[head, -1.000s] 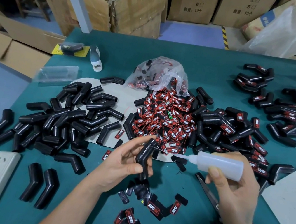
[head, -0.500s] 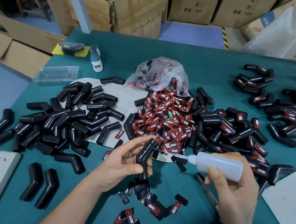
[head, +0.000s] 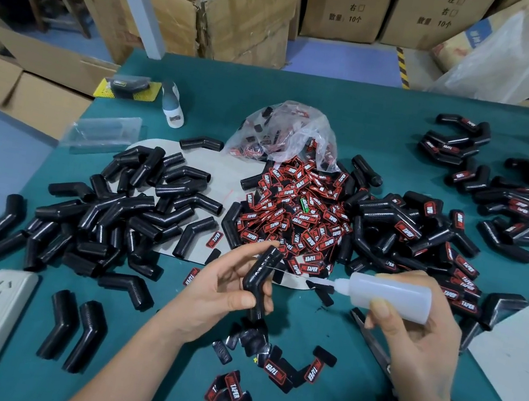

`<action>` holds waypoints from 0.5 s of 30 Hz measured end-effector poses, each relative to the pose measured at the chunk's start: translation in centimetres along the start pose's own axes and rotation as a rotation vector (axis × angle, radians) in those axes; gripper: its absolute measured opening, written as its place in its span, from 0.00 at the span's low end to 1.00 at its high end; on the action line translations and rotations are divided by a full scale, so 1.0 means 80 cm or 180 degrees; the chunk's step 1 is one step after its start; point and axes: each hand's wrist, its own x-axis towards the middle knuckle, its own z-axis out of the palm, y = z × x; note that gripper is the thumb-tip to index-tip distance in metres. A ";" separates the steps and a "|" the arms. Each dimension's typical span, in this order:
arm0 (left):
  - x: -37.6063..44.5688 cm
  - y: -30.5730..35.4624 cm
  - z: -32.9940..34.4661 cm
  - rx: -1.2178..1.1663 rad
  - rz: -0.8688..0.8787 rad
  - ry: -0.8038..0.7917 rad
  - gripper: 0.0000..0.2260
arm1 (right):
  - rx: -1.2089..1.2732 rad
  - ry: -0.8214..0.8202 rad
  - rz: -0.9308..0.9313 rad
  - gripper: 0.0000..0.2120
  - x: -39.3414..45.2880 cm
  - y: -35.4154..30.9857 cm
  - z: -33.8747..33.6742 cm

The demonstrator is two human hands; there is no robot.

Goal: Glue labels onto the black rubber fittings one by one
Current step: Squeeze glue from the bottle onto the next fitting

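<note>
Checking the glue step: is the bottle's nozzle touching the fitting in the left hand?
Apart. The head view shows teal table between the glue bottle nozzle and the fitting gripped by the left hand.

Soft, even light falls from overhead, bright enough to read the whole teal cloth-covered table (head: 389, 123). Shadows stay short and faint under the heaped black bent rubber fittings (head: 122, 212), which carry small glossy highlights. Straight lines bow at the frame's edges, and the corners smear slightly.
</note>
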 end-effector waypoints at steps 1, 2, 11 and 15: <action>0.000 0.000 0.000 -0.0002 -0.0002 -0.0010 0.35 | 0.0002 -0.0004 -0.0001 0.07 0.000 0.000 0.000; 0.000 0.000 0.000 -0.0004 -0.0003 -0.0021 0.35 | 0.0005 -0.0017 0.0000 0.06 0.000 0.000 0.000; 0.001 -0.003 -0.003 0.0034 -0.0028 -0.0033 0.35 | 0.0002 0.0046 0.0018 0.07 0.002 0.001 0.001; 0.001 -0.004 -0.003 0.0066 -0.0035 -0.0042 0.35 | 0.0022 0.0143 0.0101 0.09 0.000 0.002 -0.001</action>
